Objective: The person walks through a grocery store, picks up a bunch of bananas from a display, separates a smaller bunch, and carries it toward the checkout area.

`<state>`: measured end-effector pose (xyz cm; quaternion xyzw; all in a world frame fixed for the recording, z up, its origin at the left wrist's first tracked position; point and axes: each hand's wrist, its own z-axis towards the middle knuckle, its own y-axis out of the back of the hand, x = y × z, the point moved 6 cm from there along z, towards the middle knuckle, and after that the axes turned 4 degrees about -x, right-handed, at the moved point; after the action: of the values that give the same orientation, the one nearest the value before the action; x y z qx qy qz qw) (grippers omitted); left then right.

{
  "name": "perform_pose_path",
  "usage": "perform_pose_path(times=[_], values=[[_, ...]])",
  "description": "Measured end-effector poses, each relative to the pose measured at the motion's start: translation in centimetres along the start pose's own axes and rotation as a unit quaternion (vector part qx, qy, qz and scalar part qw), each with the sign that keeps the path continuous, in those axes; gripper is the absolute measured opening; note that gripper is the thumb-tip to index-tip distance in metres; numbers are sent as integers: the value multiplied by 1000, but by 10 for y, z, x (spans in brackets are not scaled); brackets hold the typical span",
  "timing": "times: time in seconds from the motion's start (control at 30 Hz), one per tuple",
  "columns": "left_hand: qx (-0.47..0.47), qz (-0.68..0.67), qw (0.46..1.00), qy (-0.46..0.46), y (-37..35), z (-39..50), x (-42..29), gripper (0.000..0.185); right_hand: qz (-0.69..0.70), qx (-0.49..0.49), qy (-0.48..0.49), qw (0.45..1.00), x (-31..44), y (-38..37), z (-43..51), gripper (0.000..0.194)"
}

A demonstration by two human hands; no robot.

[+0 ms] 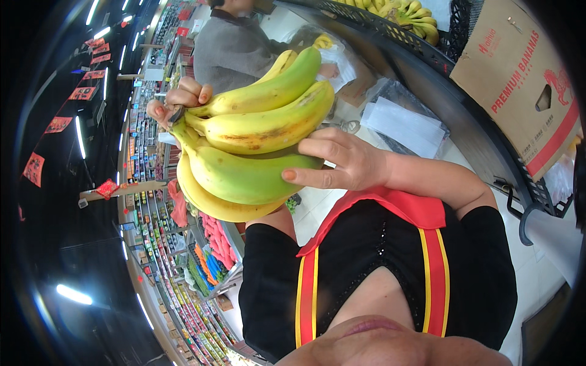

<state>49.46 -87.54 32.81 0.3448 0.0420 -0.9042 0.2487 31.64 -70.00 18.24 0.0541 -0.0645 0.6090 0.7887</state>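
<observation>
A bunch of bananas [256, 137], yellow with green patches, is held up in front of my chest. Brown marks run along one of the upper bananas. My left hand [181, 98] grips the bunch at its stem end, its fingers curled around the dark crown. From the other side, my right hand [348, 158] holds the free ends, with the thumb across a lower banana and the bent fingers above it. The bunch hides part of my left forearm.
Another person [233, 50] in grey works nearby among plastic bags. A black crate [407, 48] carries more bananas [412, 20]. Beside it stands a printed cardboard banana box [522, 91]. White sheets [405, 126] lie on plastic. A produce display [215, 251] and stocked shelves are at left.
</observation>
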Motion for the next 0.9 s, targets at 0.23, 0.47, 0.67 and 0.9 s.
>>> perform_pose_path(times=[0.23,0.47,0.67,0.9], values=[[-90,88,992,-28,-21,-7,1,44,12,3,-77,997,-11,2,1,62],[-139,65,987,45,-42,1,15,41,109,-6,-233,966,-59,39,54,61],[-178,133,967,128,-39,-1,29,41,224,231,-390,863,-101,-2,106,50],[-244,184,932,198,-35,1,45,40,197,363,-455,789,-128,-8,127,40]])
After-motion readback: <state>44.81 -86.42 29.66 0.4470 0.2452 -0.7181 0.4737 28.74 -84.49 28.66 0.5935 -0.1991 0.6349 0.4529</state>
